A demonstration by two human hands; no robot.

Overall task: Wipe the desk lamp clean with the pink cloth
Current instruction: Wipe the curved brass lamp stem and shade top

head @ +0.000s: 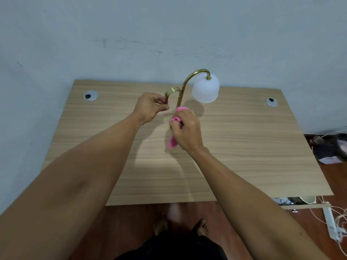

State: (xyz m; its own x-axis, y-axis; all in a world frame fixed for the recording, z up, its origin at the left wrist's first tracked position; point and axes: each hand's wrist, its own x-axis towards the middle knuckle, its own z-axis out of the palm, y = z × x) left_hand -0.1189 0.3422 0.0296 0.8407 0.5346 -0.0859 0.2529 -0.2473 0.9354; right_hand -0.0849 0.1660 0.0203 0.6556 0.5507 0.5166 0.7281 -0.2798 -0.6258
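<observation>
Pink cloth [173, 141], gripped by right hand [187, 128], hides lamp [187, 81] base; left hand [150, 106] pinches handle.

Wooden desk [244, 147] against pale blue wall [169, 25], reddish floor [131, 222].

A brass desk lamp [185, 85] stands on the wooden table [244, 139], its white shade [206, 90] hanging at two o'clock from the hands. The left hand [150, 106] pinches the curved brass loop [171, 91]. The right hand [187, 128] grips a pink cloth [173, 141] bunched against the stem.
</observation>
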